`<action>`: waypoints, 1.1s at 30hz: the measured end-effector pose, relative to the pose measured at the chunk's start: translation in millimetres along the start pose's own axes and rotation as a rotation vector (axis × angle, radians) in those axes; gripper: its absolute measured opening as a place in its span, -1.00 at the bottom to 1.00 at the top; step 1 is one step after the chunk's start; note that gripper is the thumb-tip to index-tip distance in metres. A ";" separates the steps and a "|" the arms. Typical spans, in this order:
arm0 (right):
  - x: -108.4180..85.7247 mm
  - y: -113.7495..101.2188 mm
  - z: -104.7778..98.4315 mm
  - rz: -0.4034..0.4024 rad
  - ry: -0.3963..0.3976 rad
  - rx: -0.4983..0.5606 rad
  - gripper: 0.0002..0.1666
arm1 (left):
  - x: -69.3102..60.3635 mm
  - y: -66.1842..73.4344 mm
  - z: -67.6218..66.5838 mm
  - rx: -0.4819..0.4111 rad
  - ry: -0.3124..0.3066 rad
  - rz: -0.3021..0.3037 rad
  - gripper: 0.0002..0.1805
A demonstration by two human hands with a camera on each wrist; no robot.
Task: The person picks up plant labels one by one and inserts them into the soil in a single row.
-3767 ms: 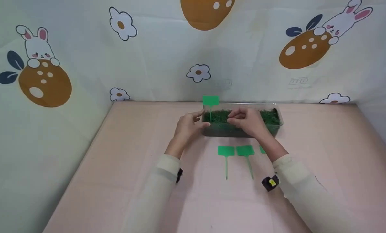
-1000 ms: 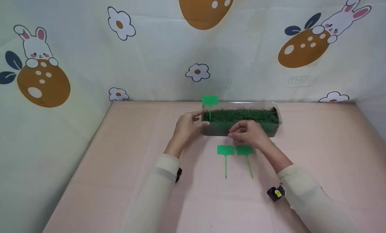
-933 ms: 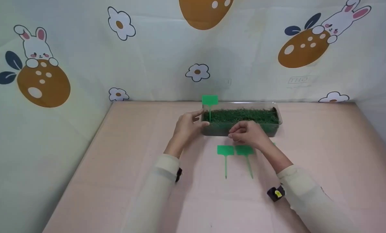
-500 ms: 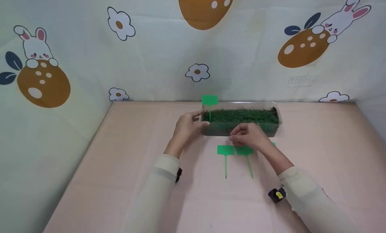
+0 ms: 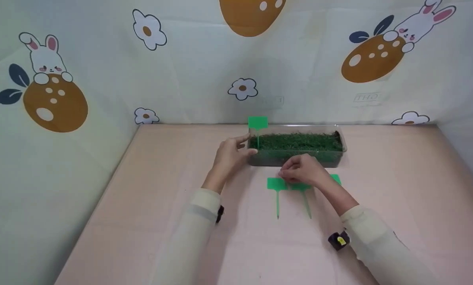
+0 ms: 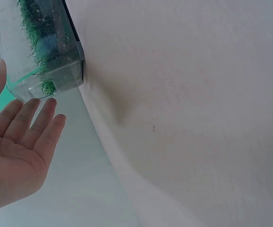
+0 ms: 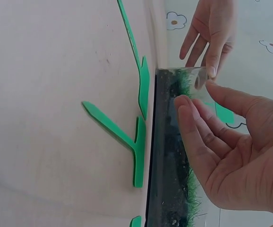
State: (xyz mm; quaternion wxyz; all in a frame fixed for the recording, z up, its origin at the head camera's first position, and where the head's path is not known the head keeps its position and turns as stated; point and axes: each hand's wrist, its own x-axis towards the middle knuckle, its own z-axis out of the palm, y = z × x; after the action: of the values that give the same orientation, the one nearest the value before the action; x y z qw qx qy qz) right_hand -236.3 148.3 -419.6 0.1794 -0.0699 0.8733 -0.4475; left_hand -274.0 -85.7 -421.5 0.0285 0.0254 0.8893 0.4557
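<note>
- My L hand (image 5: pixel 227 157) is at the L end of the clear box (image 5: pixel 268 160), fingers spread & fairly straight, thumb on the front corner; I'm touching it, not wrapped round it.
- My R hand (image 5: pixel 306 168) is in front of the box, just above the tags on the table (image 5: pixel 149 221); fingers loosely bent, nothing held, gap b/w thumb & index in R wrist view.
- Box sits at the back of the table, long side facing me, w/ green grass (image 5: pixel 300 140) inside.
- Upright tag (image 5: pixel 258 122) stands in the grass, L end, nr my L fingers.
- L tag (image 5: pixel 277 183) & mid tag (image 7: pixel 137 163) lie flat side by side, heads twd box, stems twd me; my R hand partly covers the mid one.
- R tag (image 5: pixel 336 179) is mostly hidden behind my R wrist.
- Bkgd: bunny-print cloth (image 5: pixel 197 71).
</note>
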 end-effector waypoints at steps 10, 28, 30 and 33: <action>0.8 1.5 2.0 0.008 -0.070 -0.032 -0.78 | 0.1 0.7 0.0 -0.009 -0.008 -0.007 -0.33; -1.1 2.1 12.3 0.070 -0.133 -0.126 -0.79 | -1.6 -0.5 0.7 0.024 0.009 -0.012 -0.30; -1.8 1.4 12.9 0.068 -0.141 -0.140 -0.78 | -1.5 -0.2 0.9 0.022 0.012 -0.017 -0.31; -3.1 0.7 13.9 0.068 -0.151 -0.147 -0.76 | -1.4 0.9 1.0 0.023 0.014 -0.028 -0.31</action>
State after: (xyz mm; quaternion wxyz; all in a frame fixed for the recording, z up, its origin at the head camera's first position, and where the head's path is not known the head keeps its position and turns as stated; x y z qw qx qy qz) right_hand -228.1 139.1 -426.9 0.2540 -0.0867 0.8896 -0.3695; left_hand -272.5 -84.5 -421.3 0.0283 0.0103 0.8951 0.4449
